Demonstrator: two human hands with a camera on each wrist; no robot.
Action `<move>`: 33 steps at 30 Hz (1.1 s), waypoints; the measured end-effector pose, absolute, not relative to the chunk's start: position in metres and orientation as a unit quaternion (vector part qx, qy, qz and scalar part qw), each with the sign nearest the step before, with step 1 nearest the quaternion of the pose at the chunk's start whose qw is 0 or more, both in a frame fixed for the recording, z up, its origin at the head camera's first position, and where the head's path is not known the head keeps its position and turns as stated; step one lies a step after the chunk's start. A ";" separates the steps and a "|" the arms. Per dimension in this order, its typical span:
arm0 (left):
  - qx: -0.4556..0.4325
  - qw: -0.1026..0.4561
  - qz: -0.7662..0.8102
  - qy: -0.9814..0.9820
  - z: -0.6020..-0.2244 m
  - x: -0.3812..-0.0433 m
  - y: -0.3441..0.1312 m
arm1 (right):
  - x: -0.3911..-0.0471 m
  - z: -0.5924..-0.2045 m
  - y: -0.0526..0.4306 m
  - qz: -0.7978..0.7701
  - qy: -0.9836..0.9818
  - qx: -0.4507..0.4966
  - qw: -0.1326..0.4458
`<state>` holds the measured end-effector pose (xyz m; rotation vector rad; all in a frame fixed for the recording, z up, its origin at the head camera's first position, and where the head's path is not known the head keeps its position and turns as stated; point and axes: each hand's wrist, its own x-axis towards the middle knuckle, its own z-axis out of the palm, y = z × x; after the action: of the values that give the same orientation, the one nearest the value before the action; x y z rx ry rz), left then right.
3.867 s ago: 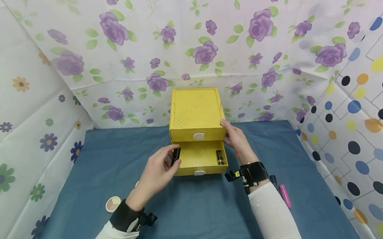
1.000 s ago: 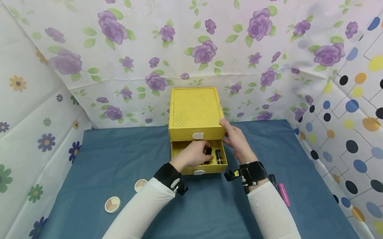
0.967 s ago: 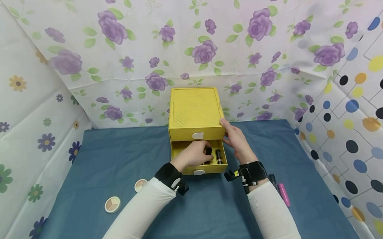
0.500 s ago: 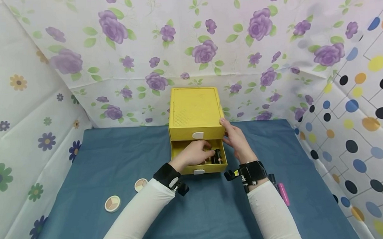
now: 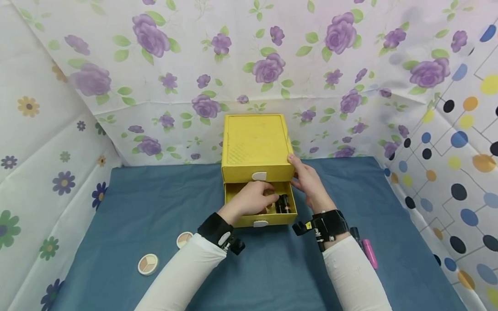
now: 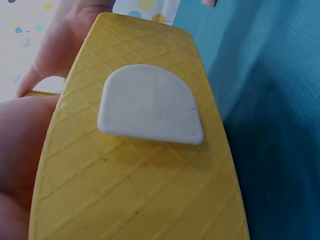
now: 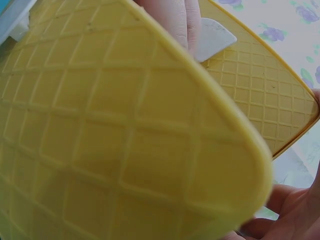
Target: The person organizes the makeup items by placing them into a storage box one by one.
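A yellow two-drawer box (image 5: pixel 256 141) stands near the back, its lower drawer (image 5: pixel 239 220) pulled out. My left hand (image 5: pixel 252 199) reaches into that drawer, thumb beside a black cosmetic tube (image 5: pixel 278 205); its other fingertips are hidden. The tube stands side by side with a second black tube (image 5: pixel 286 203) at the drawer's right. My right hand (image 5: pixel 309 185) rests against the box's right side, one fingertip at the top front corner. In the left wrist view the drawer front (image 6: pixel 140 185) with its white pull (image 6: pixel 150 102) fills the middle. In the right wrist view fingers (image 7: pixel 285 197) show behind the drawer.
Two round three-shade makeup compacts (image 5: pixel 147 264) (image 5: pixel 184 240) lie on the blue cloth at left. A dark tube (image 5: pixel 355 234) and a pink tube (image 5: pixel 369 253) lie at right, by the right forearm. Patterned cloth (image 5: pixel 266 68) hangs behind and on both sides.
My left hand carried the black tube from the drawer's left side to beside the other tube, then eased slightly left of it. My right hand has stayed at the box's side.
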<state>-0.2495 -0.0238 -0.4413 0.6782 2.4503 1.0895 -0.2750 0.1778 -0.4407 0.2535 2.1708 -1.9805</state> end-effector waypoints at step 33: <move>0.285 0.092 0.429 0.852 -0.402 -0.232 -0.045 | -0.276 -0.441 0.177 -0.659 0.741 0.094 0.092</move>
<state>-0.2319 -0.0450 -0.4016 0.8457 2.5312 1.2743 -0.2761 0.1770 -0.4410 0.2794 2.2006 -1.9572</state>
